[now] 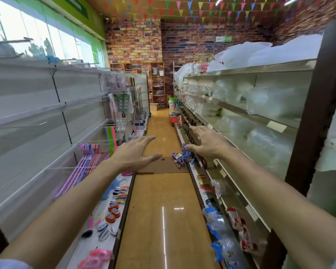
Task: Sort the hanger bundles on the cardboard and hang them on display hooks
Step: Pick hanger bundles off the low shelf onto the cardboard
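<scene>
A flat brown cardboard sheet (164, 165) lies on the aisle floor ahead. At its right edge sits a heap of hanger bundles (180, 157) in blue, purple and pink. Both my arms stretch forward over the aisle. My left hand (133, 153) hovers with fingers straight and spread, holding nothing, above the cardboard's left part. My right hand (207, 141) is also spread and empty, just above and right of the heap. Pink and purple hangers (85, 162) hang on display hooks (74, 168) on the left wall.
White slat shelving (27, 105) with bare hooks runs along the left; brushes (113, 208) lie on its base shelf. Metal shelves (250, 113) with bagged goods line the right. A dark post (310, 113) stands near right. The tan floor (163, 220) runs down the middle.
</scene>
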